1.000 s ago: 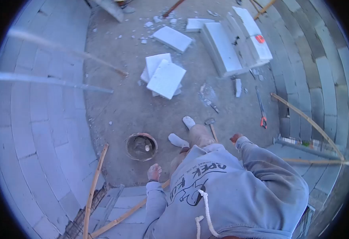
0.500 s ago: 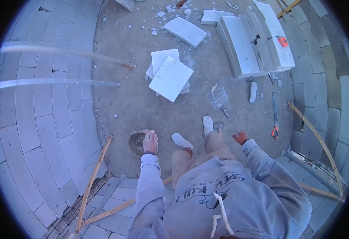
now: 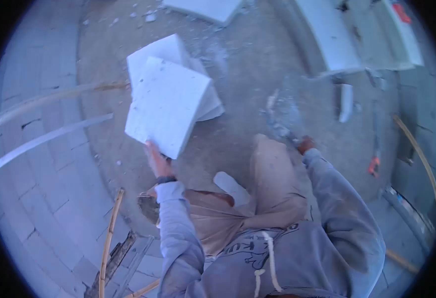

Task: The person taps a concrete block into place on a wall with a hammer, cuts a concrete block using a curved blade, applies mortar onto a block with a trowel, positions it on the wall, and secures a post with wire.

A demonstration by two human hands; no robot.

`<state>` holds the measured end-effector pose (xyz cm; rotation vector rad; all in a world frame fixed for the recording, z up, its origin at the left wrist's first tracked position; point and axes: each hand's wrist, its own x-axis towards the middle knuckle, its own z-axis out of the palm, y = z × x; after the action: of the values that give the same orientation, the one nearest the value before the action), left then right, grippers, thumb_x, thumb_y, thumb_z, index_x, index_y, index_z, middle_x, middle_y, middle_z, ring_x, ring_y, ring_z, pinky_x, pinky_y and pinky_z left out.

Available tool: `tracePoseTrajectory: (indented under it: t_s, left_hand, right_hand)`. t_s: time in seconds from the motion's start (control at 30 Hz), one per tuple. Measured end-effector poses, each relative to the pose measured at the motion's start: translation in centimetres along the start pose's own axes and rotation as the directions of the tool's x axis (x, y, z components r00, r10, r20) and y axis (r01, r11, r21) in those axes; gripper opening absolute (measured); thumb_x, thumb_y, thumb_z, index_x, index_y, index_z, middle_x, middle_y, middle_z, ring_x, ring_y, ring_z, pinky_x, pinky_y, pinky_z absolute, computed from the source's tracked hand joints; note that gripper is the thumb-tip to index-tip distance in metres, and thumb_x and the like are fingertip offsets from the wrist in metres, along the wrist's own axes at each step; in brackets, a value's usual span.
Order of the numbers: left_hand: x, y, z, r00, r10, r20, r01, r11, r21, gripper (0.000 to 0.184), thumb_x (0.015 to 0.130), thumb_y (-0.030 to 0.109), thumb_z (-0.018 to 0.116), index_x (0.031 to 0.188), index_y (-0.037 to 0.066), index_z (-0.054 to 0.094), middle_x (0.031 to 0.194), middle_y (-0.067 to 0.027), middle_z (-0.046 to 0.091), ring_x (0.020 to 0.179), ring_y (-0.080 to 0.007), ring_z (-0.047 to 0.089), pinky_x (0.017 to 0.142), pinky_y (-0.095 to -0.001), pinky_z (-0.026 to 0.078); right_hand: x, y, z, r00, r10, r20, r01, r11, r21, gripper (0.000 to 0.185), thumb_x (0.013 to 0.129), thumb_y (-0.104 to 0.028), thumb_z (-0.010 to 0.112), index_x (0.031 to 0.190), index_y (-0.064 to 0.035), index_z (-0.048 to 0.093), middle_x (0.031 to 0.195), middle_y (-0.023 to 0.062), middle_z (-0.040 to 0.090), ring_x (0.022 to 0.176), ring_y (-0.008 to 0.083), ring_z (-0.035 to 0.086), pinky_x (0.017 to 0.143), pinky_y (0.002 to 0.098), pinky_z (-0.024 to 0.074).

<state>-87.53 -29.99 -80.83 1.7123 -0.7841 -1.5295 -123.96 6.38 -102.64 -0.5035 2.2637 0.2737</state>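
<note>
My left hand (image 3: 158,161) is open, its fingers stretched against the near edge of the top white block (image 3: 168,102). That block lies askew over other white blocks in a low stack on the floor. My right hand (image 3: 306,145) is low, at the handle end of a slim tool (image 3: 276,121) lying beside white dust; its fingers are blurred, so I cannot tell whether they grip the handle. A round bucket (image 3: 148,206) is partly hidden beside my left forearm and leg.
Large white blocks (image 3: 332,35) stand at the far right, with an offcut (image 3: 346,103) in front. An orange-handled saw (image 3: 374,166) lies on the right. Another white block (image 3: 208,7) is at the back. Wooden battens (image 3: 111,238) lean along the block walls.
My left hand has left the bucket and moved forward onto the stacked block. My right hand has moved forward to the tool's handle. My body has bent lower and the view is closer.
</note>
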Motion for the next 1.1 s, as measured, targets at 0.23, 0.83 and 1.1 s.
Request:
tracePoseTrajectory:
  t_s: [0.23, 0.83, 1.1]
  left_hand:
    - [1.8, -1.6, 2.8, 0.963, 0.254, 0.088, -0.211, 0.918, -0.336, 0.067, 0.096, 0.049, 0.046, 0.141, 0.002, 0.032, 0.135, -0.0145, 0.048, 0.118, -0.0279, 0.053, 0.098, -0.0381, 0.043]
    - [4.9, -4.0, 1.3, 0.958, 0.278, 0.064, -0.227, 0.878, -0.421, 0.069, 0.093, 0.045, 0.054, 0.139, -0.002, 0.033, 0.130, -0.0156, 0.050, 0.115, -0.0253, 0.053, 0.096, -0.0374, 0.044]
    - [6.6, -4.9, 1.9, 0.939, 0.343, 0.033, -0.296, 0.851, -0.434, 0.070, 0.091, 0.040, 0.060, 0.138, -0.003, 0.031, 0.132, -0.0157, 0.046, 0.115, -0.0242, 0.051, 0.097, -0.0357, 0.041]
  right_hand:
    - [2.6, -3.6, 5.9, 0.984, 0.005, -0.176, -0.036, 0.984, -0.173, 0.064, 0.077, -0.026, 0.066, 0.133, -0.0029, 0.046, 0.133, 0.0196, 0.051, 0.123, 0.0289, 0.050, 0.102, 0.0405, 0.0410]
    - [0.8, -5.1, -4.0, 0.941, -0.338, -0.020, 0.309, 0.832, 0.460, 0.019, 0.075, -0.010, 0.062, 0.087, 0.0042, 0.064, 0.064, 0.0151, 0.063, 0.051, 0.0269, 0.062, 0.048, 0.0403, 0.0495]
    - [-4.2, -15.8, -16.6, 0.148, -0.587, -0.796, 0.881, 0.444, -0.164, 0.025, 0.086, -0.021, 0.056, 0.089, 0.0029, 0.058, 0.063, 0.0121, 0.059, 0.047, 0.0245, 0.059, 0.047, 0.0385, 0.0472]
